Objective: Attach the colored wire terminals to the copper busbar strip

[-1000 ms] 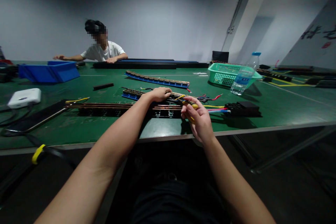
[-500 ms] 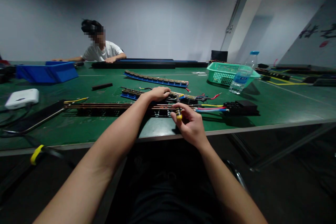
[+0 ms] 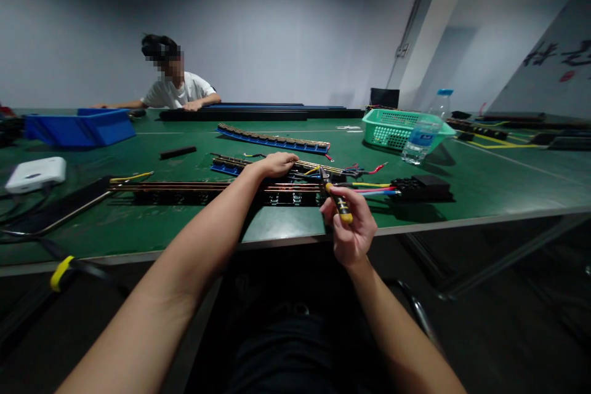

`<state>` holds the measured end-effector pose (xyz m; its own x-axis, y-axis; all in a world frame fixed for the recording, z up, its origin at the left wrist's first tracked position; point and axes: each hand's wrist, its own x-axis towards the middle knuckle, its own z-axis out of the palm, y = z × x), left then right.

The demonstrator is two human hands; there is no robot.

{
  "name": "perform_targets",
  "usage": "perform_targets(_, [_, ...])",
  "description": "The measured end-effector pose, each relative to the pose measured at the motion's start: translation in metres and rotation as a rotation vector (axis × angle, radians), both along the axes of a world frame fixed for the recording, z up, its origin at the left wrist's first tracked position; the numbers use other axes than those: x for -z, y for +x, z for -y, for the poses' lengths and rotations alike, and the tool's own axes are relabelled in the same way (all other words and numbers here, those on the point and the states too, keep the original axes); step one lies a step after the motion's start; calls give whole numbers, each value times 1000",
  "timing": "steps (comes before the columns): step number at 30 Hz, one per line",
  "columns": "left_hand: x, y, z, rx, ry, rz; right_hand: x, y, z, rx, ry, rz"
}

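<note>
My left hand (image 3: 278, 164) reaches over the near long strip and grips a shorter blue-based strip with copper-coloured bars (image 3: 231, 164); its fingers are curled, the tips partly hidden. My right hand (image 3: 353, 228) holds pliers with yellow-and-black handles (image 3: 342, 206), their dark jaws pointing away from me at the wires near the shorter strip's right end. Closer to me lies the long black strip with copper-coloured bars (image 3: 194, 187). Yellow, red and blue wires (image 3: 376, 190) run from its right end to a black block (image 3: 422, 188). A red-ended wire (image 3: 378, 168) sticks out from the shorter strip.
Another blue-based strip (image 3: 272, 138) lies farther back. A green basket (image 3: 385, 132) and a water bottle (image 3: 418, 141) stand at right. At left are a blue bin (image 3: 83, 129), a white box (image 3: 37, 173) and a black bar (image 3: 178, 152). A person (image 3: 180, 89) sits across the table.
My right hand has moved right and slightly toward me with the pliers, turning so that more of the handles and jaws shows. My left hand stays on the shorter strip.
</note>
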<state>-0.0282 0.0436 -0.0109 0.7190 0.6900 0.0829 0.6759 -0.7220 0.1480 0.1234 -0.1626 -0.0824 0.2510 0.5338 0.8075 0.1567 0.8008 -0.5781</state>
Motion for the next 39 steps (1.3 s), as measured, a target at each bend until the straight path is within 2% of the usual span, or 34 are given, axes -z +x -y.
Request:
perform_targets(4, [-1, 1, 2, -15, -11, -17, -8, -1, -1, -25, -34, -3])
perform_targets(7, [-1, 3, 2, -22, -23, -12, -20, 0, -6, -171, -183, -1])
perform_targets(10, [-2, 3, 4, -18, -22, 0, -26, 3, -16, -323, -328, -91])
perform_targets(13, [-2, 2, 5, -14, -20, 11, -25, 6, -24, -380, -341, -220])
perform_targets(18, [-1, 2, 5, -7, -20, 23, -21, 7, -22, -362, -250, -269])
perform_targets(24, [0, 2, 2, 0, -7, 11, -20, 7, -15, -260, -163, -293])
perform_targets(31, [-1, 2, 4, -6, -12, -1, -21, 8, -22, -264, -248, -229])
perform_targets(34, [-1, 2, 4, -13, -3, -10, -23, 9, -22, -258, -315, -148])
perform_targets(39, [-1, 5, 3, -37, 13, -47, -27, 5, -13, -194, -371, 148])
